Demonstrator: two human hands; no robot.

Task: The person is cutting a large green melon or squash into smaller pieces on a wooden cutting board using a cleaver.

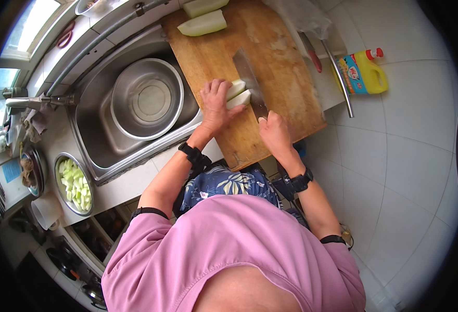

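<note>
My left hand (216, 107) presses on two pale green-white gourd pieces (238, 99), lying side by side on a wooden cutting board (283, 74). Gripped at its handle end by my right hand (276, 130), a broad-bladed cleaver (250, 80) has its blade just to the right of those pieces. Fingers of my right hand cover the handle. Larger gourd pieces (203, 23) rest at the board's far left corner. A metal bowl (90, 201) of chopped gourd stands on the counter at the left.
A steel basin (180, 105) sits in the sink (108, 144) left of the board. Beyond the board's right side are a red-handled knife (314, 58), a metal bar (340, 80) and a yellow detergent bottle (371, 76). The faucet (37, 101) is at the left.
</note>
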